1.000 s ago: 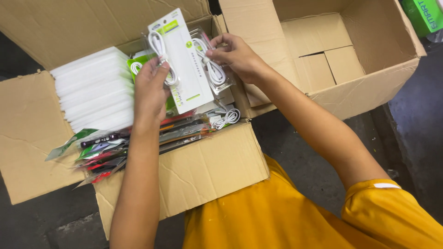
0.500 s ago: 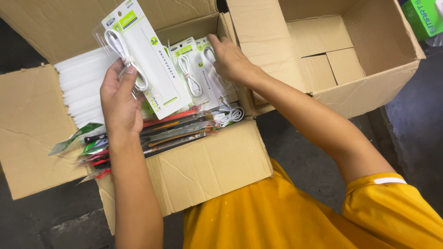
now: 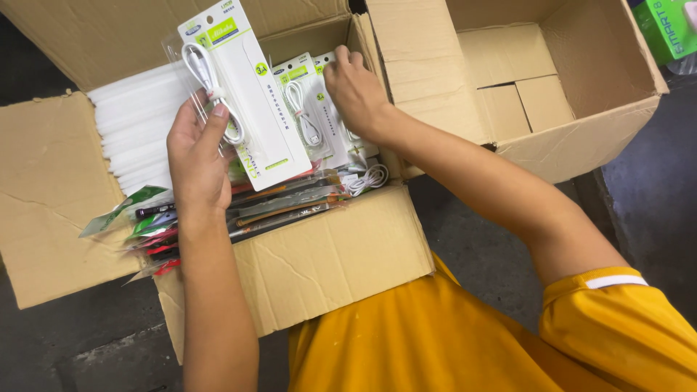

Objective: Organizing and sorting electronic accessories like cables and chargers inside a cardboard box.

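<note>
My left hand holds a white carded cable pack lifted above an open cardboard box. The pack shows a coiled white cable under clear plastic. My right hand reaches into the box's far right corner and grips the top of more upright cable packs of the same kind. In the box, a stack of white packs fills the left side, and several flat coloured packets lie along the near side. A loose white cable coil sits by the right wall.
An empty open cardboard box stands to the right, touching the first box. A green package shows at the top right corner. The floor around is dark. My yellow shirt fills the lower frame.
My left hand has lifted one cable pack up and to the left, away from the others. My right hand has stayed on the remaining packs in the box.
</note>
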